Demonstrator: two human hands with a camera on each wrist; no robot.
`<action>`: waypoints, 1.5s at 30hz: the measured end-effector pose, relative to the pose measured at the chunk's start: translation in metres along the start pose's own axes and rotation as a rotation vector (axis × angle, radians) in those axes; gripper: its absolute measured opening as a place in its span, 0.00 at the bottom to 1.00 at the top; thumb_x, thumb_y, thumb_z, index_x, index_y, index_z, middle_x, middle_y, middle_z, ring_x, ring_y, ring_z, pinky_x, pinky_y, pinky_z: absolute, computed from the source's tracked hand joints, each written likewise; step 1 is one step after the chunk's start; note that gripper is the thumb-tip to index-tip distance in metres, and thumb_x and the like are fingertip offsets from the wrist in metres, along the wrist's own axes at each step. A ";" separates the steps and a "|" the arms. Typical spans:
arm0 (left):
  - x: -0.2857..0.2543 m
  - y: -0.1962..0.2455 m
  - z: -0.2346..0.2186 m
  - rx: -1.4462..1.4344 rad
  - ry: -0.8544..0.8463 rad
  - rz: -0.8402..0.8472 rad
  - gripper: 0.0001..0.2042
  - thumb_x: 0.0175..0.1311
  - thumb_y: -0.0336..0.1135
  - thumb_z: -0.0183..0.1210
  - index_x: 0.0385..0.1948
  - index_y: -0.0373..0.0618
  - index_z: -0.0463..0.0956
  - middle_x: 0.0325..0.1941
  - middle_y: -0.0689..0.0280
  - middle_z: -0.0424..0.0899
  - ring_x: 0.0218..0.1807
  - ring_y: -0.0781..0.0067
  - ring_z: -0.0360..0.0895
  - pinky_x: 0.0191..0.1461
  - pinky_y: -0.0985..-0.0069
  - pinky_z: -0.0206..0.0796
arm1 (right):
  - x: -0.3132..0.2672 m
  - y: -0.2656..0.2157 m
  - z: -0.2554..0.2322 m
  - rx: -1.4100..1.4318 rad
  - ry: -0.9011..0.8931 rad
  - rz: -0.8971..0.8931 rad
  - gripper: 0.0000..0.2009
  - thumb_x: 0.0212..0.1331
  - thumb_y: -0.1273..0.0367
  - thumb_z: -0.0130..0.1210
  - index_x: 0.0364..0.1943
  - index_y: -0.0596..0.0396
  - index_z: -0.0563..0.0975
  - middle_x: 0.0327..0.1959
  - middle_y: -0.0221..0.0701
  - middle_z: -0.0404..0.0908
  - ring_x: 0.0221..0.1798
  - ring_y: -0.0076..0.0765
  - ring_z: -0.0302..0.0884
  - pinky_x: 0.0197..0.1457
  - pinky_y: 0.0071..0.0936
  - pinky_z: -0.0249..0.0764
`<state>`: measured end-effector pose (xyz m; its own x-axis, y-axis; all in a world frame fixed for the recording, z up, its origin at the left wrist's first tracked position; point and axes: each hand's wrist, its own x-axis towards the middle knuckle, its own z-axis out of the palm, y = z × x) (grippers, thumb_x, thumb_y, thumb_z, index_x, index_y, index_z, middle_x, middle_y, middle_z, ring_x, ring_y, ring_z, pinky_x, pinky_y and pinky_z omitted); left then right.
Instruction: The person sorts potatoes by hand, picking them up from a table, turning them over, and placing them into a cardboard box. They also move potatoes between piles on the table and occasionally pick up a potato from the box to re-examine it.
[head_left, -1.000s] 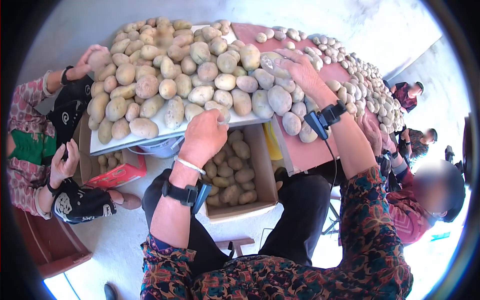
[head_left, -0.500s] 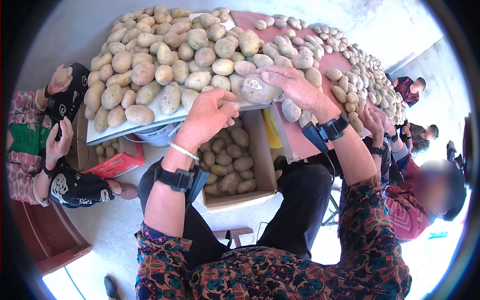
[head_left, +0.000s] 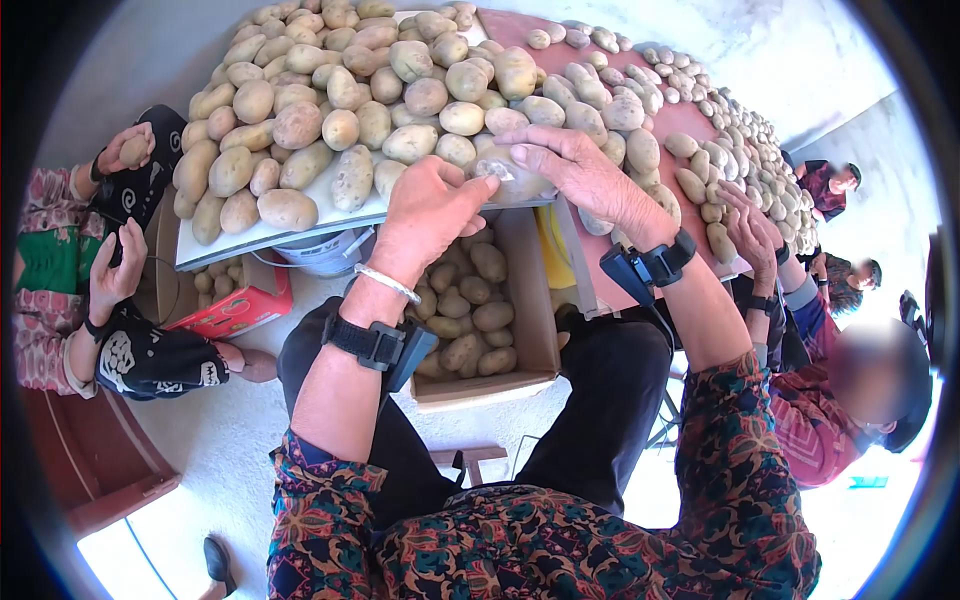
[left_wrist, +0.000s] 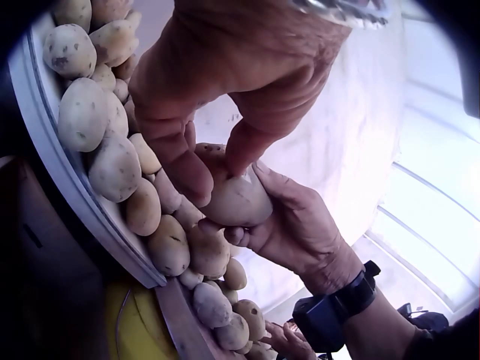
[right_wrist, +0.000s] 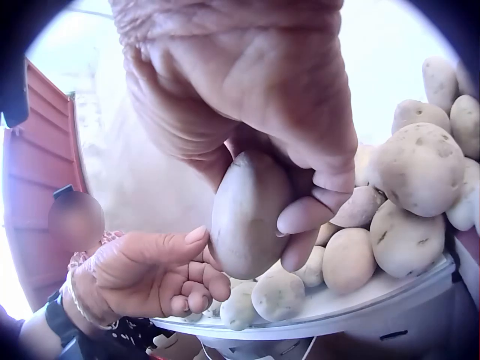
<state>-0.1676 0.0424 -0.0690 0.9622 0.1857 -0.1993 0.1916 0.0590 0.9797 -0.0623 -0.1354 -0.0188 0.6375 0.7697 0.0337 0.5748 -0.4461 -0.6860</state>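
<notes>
One large potato with a pale rough patch is held above the table's front edge. My right hand grips its right end; in the right wrist view, fingers and thumb of the right hand wrap the potato from both sides. At the other end is my left hand, its thumb touching the potato by the patch. The left wrist view has the end of the potato between thumb and fingers of the left hand.
Potatoes are heaped on the white table, and smaller ones spread over the reddish surface. Below stand a cardboard box of potatoes, a bucket and a red box. People sit on both sides.
My right hand has brought the potato from the pile to the table's front edge. My left hand has moved right and its thumb has come onto the potato.
</notes>
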 end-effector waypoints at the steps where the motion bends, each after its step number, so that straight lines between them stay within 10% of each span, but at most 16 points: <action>1: 0.000 0.001 0.000 -0.037 0.032 -0.009 0.18 0.58 0.38 0.67 0.32 0.31 0.71 0.26 0.60 0.81 0.24 0.74 0.81 0.26 0.80 0.74 | 0.000 -0.002 0.000 0.000 -0.001 0.001 0.18 0.70 0.57 0.49 0.55 0.51 0.78 0.41 0.35 0.83 0.44 0.31 0.78 0.52 0.29 0.72; 10: 0.003 -0.003 -0.002 -0.218 0.038 0.028 0.15 0.57 0.33 0.67 0.33 0.34 0.69 0.34 0.55 0.81 0.33 0.66 0.85 0.36 0.78 0.80 | 0.003 -0.010 0.010 -0.032 0.087 -0.111 0.15 0.67 0.61 0.52 0.53 0.50 0.79 0.42 0.39 0.82 0.45 0.41 0.80 0.52 0.33 0.73; 13: 0.006 -0.008 -0.003 -0.203 0.044 0.074 0.14 0.57 0.33 0.66 0.32 0.35 0.68 0.34 0.56 0.80 0.34 0.67 0.85 0.37 0.79 0.80 | 0.002 -0.016 0.012 -0.132 0.057 -0.093 0.16 0.68 0.63 0.50 0.56 0.54 0.77 0.41 0.36 0.82 0.45 0.29 0.76 0.55 0.29 0.71; 15: 0.006 -0.008 -0.006 -0.157 0.044 0.065 0.15 0.57 0.33 0.67 0.32 0.35 0.69 0.33 0.57 0.80 0.33 0.68 0.85 0.36 0.79 0.79 | 0.001 -0.019 0.015 -0.157 0.102 -0.107 0.15 0.66 0.63 0.52 0.50 0.54 0.79 0.41 0.40 0.81 0.44 0.45 0.80 0.51 0.35 0.74; 21: 0.008 -0.012 -0.027 0.408 -0.117 0.068 0.13 0.58 0.36 0.66 0.34 0.36 0.76 0.27 0.62 0.82 0.28 0.77 0.81 0.30 0.81 0.73 | -0.003 0.001 0.029 -0.137 -0.098 0.058 0.15 0.66 0.62 0.49 0.45 0.58 0.79 0.32 0.41 0.81 0.37 0.43 0.81 0.42 0.36 0.75; 28: 0.013 -0.015 -0.032 0.399 0.007 0.059 0.11 0.59 0.33 0.64 0.36 0.35 0.77 0.28 0.62 0.83 0.28 0.76 0.80 0.30 0.79 0.72 | 0.000 0.026 0.048 -0.188 -0.114 0.380 0.13 0.64 0.65 0.51 0.38 0.61 0.80 0.24 0.42 0.81 0.21 0.39 0.78 0.26 0.35 0.74; 35: 0.016 -0.018 -0.034 0.406 0.081 0.068 0.09 0.60 0.30 0.62 0.37 0.34 0.76 0.27 0.62 0.83 0.27 0.74 0.81 0.29 0.78 0.72 | -0.001 0.010 0.023 -0.185 -0.162 0.470 0.12 0.63 0.68 0.52 0.40 0.64 0.80 0.30 0.40 0.82 0.29 0.37 0.86 0.33 0.27 0.79; 42: 0.014 -0.024 -0.028 0.537 0.165 0.102 0.11 0.56 0.36 0.62 0.37 0.39 0.79 0.41 0.51 0.84 0.48 0.50 0.81 0.52 0.62 0.71 | 0.012 0.014 -0.009 -0.218 0.230 0.401 0.08 0.56 0.70 0.52 0.30 0.59 0.82 0.25 0.45 0.82 0.31 0.46 0.84 0.36 0.38 0.79; 45: 0.014 -0.026 -0.025 0.537 0.165 0.160 0.11 0.59 0.29 0.61 0.39 0.33 0.75 0.26 0.60 0.83 0.27 0.70 0.83 0.31 0.73 0.73 | 0.023 0.029 -0.017 -0.233 0.461 0.275 0.08 0.54 0.70 0.52 0.28 0.57 0.82 0.29 0.47 0.82 0.36 0.53 0.82 0.42 0.42 0.76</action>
<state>-0.1639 0.0685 -0.0974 0.9525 0.3043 -0.0061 0.1589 -0.4802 0.8626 -0.0221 -0.1385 -0.0256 0.9068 0.3562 0.2255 0.4207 -0.7302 -0.5383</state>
